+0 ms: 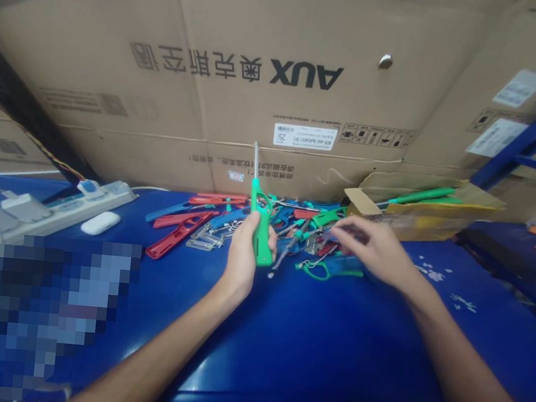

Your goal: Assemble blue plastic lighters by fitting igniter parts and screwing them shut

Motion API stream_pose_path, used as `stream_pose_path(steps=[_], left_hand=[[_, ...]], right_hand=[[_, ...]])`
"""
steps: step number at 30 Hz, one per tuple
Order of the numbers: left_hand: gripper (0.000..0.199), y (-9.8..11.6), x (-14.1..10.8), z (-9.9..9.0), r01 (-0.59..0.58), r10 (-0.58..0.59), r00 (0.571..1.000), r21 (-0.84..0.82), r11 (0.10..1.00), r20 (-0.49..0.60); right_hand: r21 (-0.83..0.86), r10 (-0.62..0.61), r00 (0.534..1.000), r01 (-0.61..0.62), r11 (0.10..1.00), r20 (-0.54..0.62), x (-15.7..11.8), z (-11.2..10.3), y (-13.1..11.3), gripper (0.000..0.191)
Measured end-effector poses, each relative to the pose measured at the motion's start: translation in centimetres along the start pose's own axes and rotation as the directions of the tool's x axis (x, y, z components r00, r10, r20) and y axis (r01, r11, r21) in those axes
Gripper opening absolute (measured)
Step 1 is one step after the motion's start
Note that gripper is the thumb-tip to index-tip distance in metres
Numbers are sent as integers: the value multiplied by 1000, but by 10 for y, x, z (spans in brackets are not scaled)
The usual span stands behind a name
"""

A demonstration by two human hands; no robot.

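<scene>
Green lighter (263, 235) up in the left hand (244, 249), right hand (373, 244) over the pile (229, 218).

Left's wrapped round the grip, metal tip up; right's fingers are part-curled, can't tell if they've got anything. All this sits over a shiny blue table (311, 349) — power strip (73, 209) at the left, open box (419, 220) of green bits at the right, big AUX cardboard (239, 104) behind, blue rack posts (522, 139) too.
</scene>
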State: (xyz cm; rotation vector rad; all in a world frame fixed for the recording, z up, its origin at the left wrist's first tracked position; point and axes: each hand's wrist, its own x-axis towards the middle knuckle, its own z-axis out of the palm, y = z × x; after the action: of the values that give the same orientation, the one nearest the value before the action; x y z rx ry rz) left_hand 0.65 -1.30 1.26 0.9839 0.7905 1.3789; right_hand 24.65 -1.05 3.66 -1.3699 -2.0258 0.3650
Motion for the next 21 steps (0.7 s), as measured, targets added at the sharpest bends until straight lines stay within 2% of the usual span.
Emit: stream_pose_path(steps=[2,4,6,8,10,12,16,21], left_hand=[[43,0,-1,1,21,-20,1000,-16,1000,10],[40,0,-3,2,27,-26,999,-30,999,22],[41,0,-3,3,23,-22,999,-27,999,36],[44,-2,-3,2,23,-22,999,-17,1000,42],[45,-5,-2,0,35,-35,999,-10,999,33],[44,-8,0,-1,49,-49,999,-6,999,22],[46,-12,2,-3,41,-42,999,25,999,27],[48,-14,1,-2,36,-38,999,61,997,23]], right_hand=[[260,99,973,-43,965,-207,2,-4,2,26],[410,116,905,70,909,-409,3,-1,-2,24],[436,66,829,223,872,-556,0,7,-12,19],[416,4,773,337,845,-635,-6,19,-26,11],[401,-51,740,419,815,-671,-16,31,-41,9],[387,-115,734,477,789,-670,-25,41,-53,13],[381,-221,754,533,756,-618,-35,53,-59,24],[399,-245,782,528,750,-573,-37,57,-55,34]])
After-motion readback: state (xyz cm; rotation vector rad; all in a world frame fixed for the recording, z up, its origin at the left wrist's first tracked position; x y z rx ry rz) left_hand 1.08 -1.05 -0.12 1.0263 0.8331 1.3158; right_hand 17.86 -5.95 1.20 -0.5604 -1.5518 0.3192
